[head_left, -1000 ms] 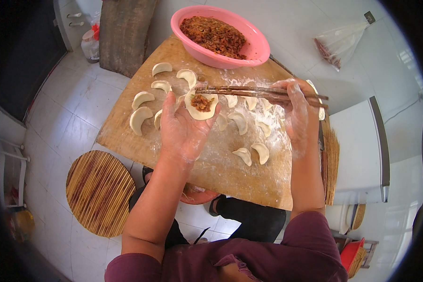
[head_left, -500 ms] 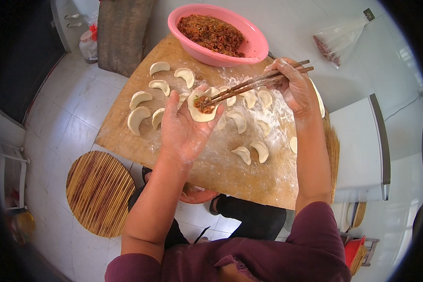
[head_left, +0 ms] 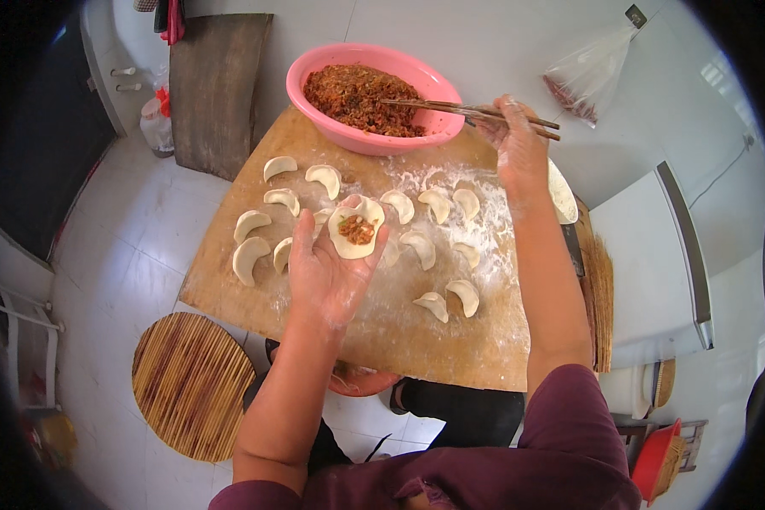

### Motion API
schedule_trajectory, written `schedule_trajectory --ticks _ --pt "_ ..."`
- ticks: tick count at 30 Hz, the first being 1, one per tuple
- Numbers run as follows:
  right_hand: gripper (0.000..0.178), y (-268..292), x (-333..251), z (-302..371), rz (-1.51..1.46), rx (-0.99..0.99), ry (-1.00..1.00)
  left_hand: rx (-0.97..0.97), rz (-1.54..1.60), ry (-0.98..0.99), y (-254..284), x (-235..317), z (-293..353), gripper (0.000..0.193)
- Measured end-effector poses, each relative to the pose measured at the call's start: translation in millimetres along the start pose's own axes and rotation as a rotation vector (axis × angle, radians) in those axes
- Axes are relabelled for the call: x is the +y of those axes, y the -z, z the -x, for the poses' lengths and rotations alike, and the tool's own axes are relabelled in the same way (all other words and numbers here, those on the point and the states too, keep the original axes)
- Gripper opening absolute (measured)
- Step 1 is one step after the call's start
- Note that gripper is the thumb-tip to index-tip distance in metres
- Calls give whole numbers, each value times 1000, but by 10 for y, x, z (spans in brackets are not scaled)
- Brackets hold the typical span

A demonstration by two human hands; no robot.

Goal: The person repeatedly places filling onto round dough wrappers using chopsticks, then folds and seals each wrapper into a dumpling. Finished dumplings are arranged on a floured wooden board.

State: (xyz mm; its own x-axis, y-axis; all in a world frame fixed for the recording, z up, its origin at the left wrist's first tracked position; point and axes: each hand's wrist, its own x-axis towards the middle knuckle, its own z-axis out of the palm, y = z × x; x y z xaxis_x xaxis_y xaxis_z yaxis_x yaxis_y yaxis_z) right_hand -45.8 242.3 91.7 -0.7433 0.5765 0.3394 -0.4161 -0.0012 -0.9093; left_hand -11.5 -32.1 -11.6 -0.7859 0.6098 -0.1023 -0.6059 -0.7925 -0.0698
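My left hand [head_left: 331, 276], palm up over the board, holds a round dumpling wrapper [head_left: 343, 249] on its fingers. A mound of reddish-brown filling [head_left: 356, 229] sits in the middle of the wrapper. In my right hand [head_left: 518, 144] is a pair of wooden chopsticks [head_left: 467, 110], their tips at the filling mix [head_left: 361, 92] in the pink basin [head_left: 446, 127]. Folded crescent dumplings [head_left: 418, 249] lie in loose groups around my left hand on the floured wooden board [head_left: 374, 344]. Some dumplings are partly hidden behind that hand.
A round slatted mat [head_left: 193, 387] is off the board's left side. At the right edge are a pale round dish [head_left: 563, 194] and a straw brush [head_left: 600, 297], beside a white cabinet [head_left: 646, 263]. A plastic bag [head_left: 591, 76] hangs on the wall.
The chopsticks have left the wrapper and reached up into the basin, leaving filling on the wrapper. My left hand still holds the wrapper; the whole view has shifted somewhat.
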Motion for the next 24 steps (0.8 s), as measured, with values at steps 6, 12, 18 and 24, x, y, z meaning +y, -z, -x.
schedule_trajectory --ticks 6,12,18,24 --pt "27 -50 362 -20 164 -13 28 -31 6 24 28 -13 -17 59" --pt "22 -203 437 65 166 -21 -26 -29 -7 14 44 -8 -13 59" --pt "19 -169 655 46 83 8 17 -52 40 25 90 13 -28 60" --pt "23 -139 676 42 -70 106 -13 -16 -15 9 42 1 -7 61"
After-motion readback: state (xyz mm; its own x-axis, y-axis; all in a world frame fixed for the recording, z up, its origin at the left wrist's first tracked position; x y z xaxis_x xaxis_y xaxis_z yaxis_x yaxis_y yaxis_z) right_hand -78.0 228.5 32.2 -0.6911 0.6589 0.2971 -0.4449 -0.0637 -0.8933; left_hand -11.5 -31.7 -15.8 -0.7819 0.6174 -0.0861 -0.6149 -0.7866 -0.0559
